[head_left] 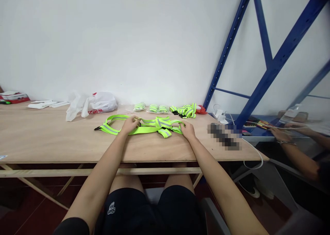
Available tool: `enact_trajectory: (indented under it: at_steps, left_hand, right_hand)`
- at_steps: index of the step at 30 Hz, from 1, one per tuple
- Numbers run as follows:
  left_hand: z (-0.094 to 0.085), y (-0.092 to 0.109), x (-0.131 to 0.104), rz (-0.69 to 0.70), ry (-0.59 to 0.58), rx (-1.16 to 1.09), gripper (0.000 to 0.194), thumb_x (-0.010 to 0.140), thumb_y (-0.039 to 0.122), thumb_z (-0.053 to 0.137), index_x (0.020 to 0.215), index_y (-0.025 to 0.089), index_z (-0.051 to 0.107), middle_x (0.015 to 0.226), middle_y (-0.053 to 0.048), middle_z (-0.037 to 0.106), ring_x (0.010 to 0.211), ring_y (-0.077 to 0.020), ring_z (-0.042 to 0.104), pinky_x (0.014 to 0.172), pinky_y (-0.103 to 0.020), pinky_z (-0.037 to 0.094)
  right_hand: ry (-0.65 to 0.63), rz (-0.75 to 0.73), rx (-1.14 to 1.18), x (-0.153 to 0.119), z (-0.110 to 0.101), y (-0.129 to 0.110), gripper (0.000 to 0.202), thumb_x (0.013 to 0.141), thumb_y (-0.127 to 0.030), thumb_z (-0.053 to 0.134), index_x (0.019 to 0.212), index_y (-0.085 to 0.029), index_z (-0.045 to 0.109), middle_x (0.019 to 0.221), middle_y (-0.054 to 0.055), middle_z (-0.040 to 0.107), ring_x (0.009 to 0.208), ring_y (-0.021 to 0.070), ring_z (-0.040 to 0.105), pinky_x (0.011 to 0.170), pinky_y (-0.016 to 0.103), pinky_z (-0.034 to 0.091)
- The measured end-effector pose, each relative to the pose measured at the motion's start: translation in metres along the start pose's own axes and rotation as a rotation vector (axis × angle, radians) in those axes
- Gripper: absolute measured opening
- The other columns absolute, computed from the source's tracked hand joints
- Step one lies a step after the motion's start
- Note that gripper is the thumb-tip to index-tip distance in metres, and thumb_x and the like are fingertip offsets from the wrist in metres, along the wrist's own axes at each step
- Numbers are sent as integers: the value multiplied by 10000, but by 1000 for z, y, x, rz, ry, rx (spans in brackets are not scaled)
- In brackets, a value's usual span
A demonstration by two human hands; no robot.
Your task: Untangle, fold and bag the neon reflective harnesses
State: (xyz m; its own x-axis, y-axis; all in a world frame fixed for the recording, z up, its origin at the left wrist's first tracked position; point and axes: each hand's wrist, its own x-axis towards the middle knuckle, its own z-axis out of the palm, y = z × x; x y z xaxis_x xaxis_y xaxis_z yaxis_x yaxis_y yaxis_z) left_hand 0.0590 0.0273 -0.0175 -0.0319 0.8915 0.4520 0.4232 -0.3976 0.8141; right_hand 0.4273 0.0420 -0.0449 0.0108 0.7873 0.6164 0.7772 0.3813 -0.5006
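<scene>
A neon yellow-green reflective harness point(145, 129) with grey stripes and black buckles lies spread along the wooden table. Its straps form a wide loop at the left, where a black buckle point(97, 128) sticks out. My left hand point(131, 124) grips the straps near the middle, fingers closed over them. At the harness's right end, my right hand point(187, 129) pinches a strap loop between thumb and fingers. Between my hands the straps overlap in a bunch, and a short striped end point(165, 133) hangs toward me.
Along the wall lie several clear packs of folded reflective straps point(158, 109), a loose striped bundle point(184, 110) and a white plastic bag point(103, 102). A blurred dark object point(223, 137) and a white cable point(254, 146) are on the right. Beyond the blue rack point(273, 66), another person's hand point(281, 134) works.
</scene>
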Motion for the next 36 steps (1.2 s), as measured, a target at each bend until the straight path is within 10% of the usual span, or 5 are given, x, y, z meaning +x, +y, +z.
enact_trajectory:
  at_steps: [7,13,22,30,36]
  left_hand:
    - [10,22,-3,359,-21,313,388,843,424,666,1165,211,624,1268,-108,647,1204,-280,562,1019,-412,424]
    - [38,36,-9,487,-225,805,198,929,281,522,858,199,688,928,-102,718,944,-265,631,857,-390,425]
    - [55,36,-9,467,-338,899,459,900,605,571,784,183,710,820,-120,728,845,-276,646,787,-368,391]
    - [74,45,-14,641,-468,616,360,957,523,516,1024,209,678,1012,-107,679,973,-257,619,856,-335,437]
    - [80,38,-17,492,-536,351,290,892,440,586,1056,217,673,1048,-78,703,984,-248,636,909,-334,476]
  right_hand:
    - [-24,-7,92,-1,4,-3,411,836,-231,482,1211,-210,649,1118,84,722,1006,256,660,871,378,511]
    - [21,-115,69,-3,-3,-20,577,767,-149,496,1341,-185,543,1180,123,663,1087,281,615,944,436,494]
    - [-125,-642,-164,-10,-1,-58,415,823,-105,504,1206,-178,645,1240,135,675,1202,299,567,1020,459,398]
    - [-270,-389,-40,-12,7,-65,474,877,-426,626,1302,-216,604,1212,126,695,1120,305,610,994,434,411]
    - [-277,-139,147,-15,15,-58,170,813,-326,631,930,-227,704,880,77,741,876,274,646,846,359,451]
